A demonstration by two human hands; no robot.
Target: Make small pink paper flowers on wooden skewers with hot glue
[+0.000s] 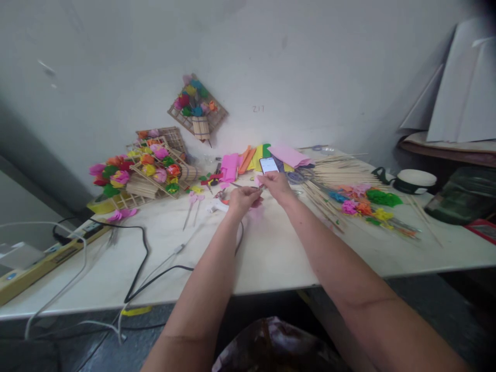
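Over the middle of the table, my left hand (242,200) is closed on a thin stick (238,186) that pokes out to the left past the fingers. Close beside it, my right hand (277,187) pinches a small piece of pink paper (257,181) against the stick's end; the fingers hide most of that join. Just behind the right hand lies a lit phone (268,165). Left of my hands are a white tool (217,205) with a cable and pink paper petals (196,198) on thin stems.
Finished paper-flower baskets (155,170) are piled at the left; another basket (200,126) hangs on the wall. Folded coloured paper (230,168), bamboo sticks (343,170) and loose paper flowers (364,206) lie behind and right. A black cable (145,248) and power strip (73,250) occupy the left.
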